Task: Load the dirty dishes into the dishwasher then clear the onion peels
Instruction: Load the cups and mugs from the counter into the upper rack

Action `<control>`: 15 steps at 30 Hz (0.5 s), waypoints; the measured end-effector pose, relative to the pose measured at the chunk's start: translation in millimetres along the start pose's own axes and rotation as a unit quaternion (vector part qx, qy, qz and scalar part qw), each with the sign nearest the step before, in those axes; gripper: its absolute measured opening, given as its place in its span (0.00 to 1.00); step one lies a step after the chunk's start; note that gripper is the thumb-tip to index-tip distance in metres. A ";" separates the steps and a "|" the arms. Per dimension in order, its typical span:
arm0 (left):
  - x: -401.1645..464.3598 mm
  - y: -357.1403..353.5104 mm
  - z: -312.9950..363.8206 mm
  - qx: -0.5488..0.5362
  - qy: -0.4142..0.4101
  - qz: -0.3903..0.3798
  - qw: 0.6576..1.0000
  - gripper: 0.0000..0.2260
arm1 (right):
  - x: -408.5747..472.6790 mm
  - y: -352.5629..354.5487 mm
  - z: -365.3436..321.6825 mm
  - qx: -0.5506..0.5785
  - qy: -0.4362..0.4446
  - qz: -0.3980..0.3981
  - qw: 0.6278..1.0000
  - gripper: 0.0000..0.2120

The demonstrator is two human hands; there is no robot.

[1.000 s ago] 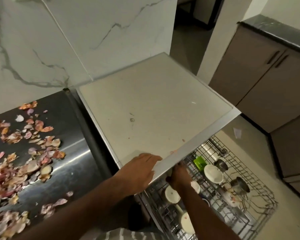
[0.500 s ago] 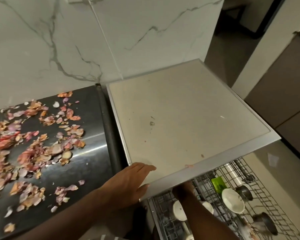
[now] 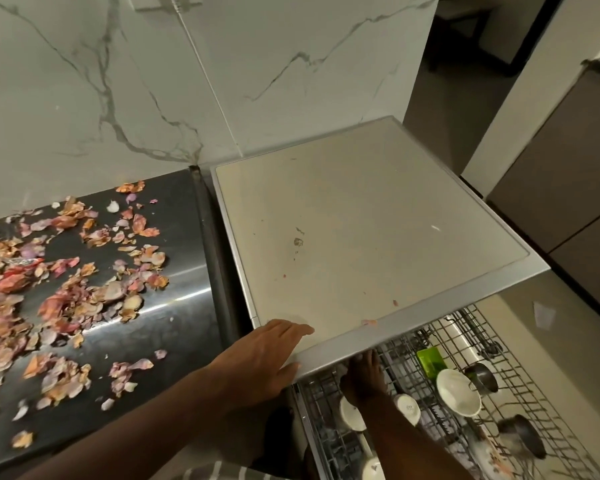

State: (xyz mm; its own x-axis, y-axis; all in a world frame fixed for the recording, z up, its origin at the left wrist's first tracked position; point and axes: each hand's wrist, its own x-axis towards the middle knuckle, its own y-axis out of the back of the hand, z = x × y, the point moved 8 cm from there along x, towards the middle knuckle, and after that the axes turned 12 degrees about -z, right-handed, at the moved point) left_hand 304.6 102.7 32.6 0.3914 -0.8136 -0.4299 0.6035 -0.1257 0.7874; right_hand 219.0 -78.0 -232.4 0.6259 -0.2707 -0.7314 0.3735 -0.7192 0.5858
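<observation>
**A:** Head view, the only one. Where to find the dirty dishes?

**B:** Lower right, in the pulled-out grey wire dishwasher rack [image 3: 520, 375]. Standing among the tines: a white ceramic bowl [image 3: 459, 393], two white ceramic cups [image 3: 352, 414] nearer in, small steel cups [image 3: 482, 375] further out. Beside the bowl, a green plastic piece [image 3: 430, 358].

**A:** And the grips?

**B:** Left grip [image 3: 274, 355] flat, fingers straight, holding nothing, resting on the near corner of the pale grey dishwasher top [image 3: 361, 237]. Right grip [image 3: 364, 375] down at the rack, just under the top's front edge, fingertips partly hidden. Cannot tell whether closed round a wire or merely pushing.

**A:** How to handle that rack?

**B:** Probably heavy once loaded, stiff, and apt to rattle. Best taken at the front rail, near the middle, and pushed evenly. Ceramic is hard but brittle, and likely slick if wet, so no jolting. Steel cups are light and tough, likely to tip.

**A:** Then the peels?

**B:** Pink and orange papery onion peels [image 3: 66, 289], strewn over the dark steel table [image 3: 181, 327] to the left, thickest toward the far left. One or two scraps [image 3: 369, 322] on the dishwasher top's front edge as well. Featherweight, limp and crumbly, easily scattered by a quick sweep. Better gathered with a cupped palm into one heap, then lifted in handfuls from beneath. Pinching single flakes looks slow and likely to break them.
</observation>
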 end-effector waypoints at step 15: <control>-13.2 -16.3 27.3 -0.036 -0.014 0.049 0.998 0.26 | -88.9 25.6 33.5 -0.177 0.012 0.122 0.977 0.48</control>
State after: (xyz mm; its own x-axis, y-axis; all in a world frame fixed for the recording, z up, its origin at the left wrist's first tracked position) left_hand 270.6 100.0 37.4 0.4326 -0.8351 -0.3397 0.6121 -0.0046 0.7908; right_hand 150.0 -93.8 -164.1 0.7397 -0.3884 -0.5496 0.4226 -0.3675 0.8285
